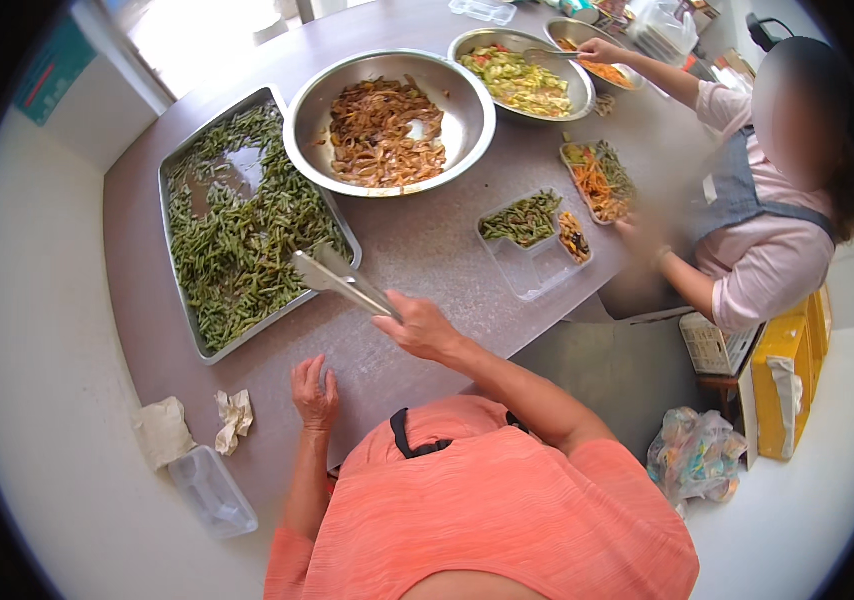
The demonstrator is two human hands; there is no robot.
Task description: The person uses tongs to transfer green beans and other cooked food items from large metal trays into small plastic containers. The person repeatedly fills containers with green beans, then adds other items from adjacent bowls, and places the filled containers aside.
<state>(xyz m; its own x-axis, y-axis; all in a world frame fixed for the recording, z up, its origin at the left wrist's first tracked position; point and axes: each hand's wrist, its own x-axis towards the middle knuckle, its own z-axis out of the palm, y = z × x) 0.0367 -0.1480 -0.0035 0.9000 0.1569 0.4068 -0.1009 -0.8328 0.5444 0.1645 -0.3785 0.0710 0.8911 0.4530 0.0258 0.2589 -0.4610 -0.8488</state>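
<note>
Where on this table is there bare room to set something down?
The widest free patch lies between the green-vegetable tray, the largest bowl and the divided container, though the tongs overhang its left side. A smaller one sits between the tray and the crumpled tissue. The far right is crowded with smaller bowls and a plastic bag.

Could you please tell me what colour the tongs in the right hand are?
The tongs are silver, best seen in the head view.

silvery tongs (pixel 349 289), dull-green beans (pixel 247 245)
</note>
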